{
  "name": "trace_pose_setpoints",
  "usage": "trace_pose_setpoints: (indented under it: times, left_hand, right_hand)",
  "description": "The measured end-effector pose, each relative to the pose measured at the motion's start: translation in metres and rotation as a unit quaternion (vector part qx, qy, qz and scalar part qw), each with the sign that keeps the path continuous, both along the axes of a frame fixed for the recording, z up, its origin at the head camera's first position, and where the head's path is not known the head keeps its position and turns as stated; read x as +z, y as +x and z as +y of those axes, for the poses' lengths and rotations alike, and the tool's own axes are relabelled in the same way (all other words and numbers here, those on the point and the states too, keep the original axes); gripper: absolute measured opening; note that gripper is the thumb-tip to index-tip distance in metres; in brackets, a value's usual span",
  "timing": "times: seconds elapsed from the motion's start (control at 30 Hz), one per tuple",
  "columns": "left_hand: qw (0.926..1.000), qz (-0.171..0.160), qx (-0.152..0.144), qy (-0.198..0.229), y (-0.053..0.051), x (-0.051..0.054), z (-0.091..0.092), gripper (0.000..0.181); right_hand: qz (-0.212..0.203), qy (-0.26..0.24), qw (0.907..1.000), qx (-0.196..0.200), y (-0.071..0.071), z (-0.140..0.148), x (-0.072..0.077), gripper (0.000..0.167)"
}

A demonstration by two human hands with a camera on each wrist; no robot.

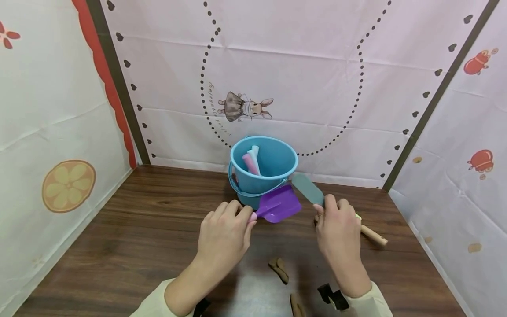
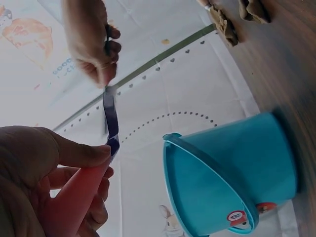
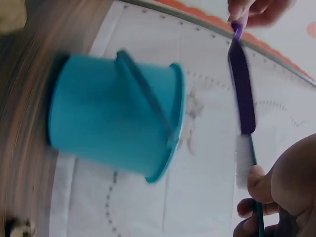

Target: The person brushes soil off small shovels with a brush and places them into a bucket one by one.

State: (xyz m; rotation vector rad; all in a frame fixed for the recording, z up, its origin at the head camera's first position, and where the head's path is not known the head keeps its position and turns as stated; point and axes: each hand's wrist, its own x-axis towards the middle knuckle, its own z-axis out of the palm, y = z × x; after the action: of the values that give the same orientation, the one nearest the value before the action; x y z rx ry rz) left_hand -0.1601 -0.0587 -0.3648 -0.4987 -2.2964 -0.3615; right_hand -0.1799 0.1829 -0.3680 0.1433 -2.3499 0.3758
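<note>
My left hand [image 1: 223, 231] grips the pink handle of a purple toy shovel [image 1: 279, 204], thumb laid along the handle in the left wrist view. With thumb and fingers, my right hand [image 1: 339, 229] pinches a flat grey-green tool [image 1: 308, 188] with a rounded end. Seen edge-on in the right wrist view, that tool shows a blurred, pale bristle-like strip [image 3: 243, 160]; its kind is unclear. Both tools are held up in front of a blue bucket [image 1: 261, 185]. Inside the bucket stand a pink handle [image 1: 250, 163] and a pale blue handle [image 1: 255, 152].
A wooden handle [image 1: 373, 235] with a green part lies beyond my right hand, which partly hides it. Small brown pieces [image 1: 279, 269] lie on the wooden table [image 1: 158, 229] nearer me. Printed cloth walls [image 1: 301, 88] enclose the back and sides.
</note>
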Motion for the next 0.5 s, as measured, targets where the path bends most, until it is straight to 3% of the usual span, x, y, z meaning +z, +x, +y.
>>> trace_pose_setpoints:
  times: [0.13,0.23,0.33,0.5]
  left_hand:
    - [1.0000,0.008,0.001,0.002,-0.002,-0.001,0.000,0.017]
    - [0.9998,0.017,0.004,0.003,-0.003,-0.002,0.000,0.018]
    - [0.9997,0.023,0.004,0.002,-0.003,-0.002,-0.001,0.018]
    - [0.9999,0.016,0.002,0.002,-0.003,-0.002,-0.002,0.018]
  right_hand:
    - [-0.010,0.024,0.9986,0.045,0.012,-0.022,-0.003,0.032]
    - [-0.037,0.046,0.9967,0.057,0.018,-0.035,-0.007,0.032]
    - [-0.046,0.045,0.9971,0.042,0.015,-0.031,-0.008,0.032]
    - [-0.039,-0.003,0.9992,0.005,0.002,-0.006,-0.004,0.030]
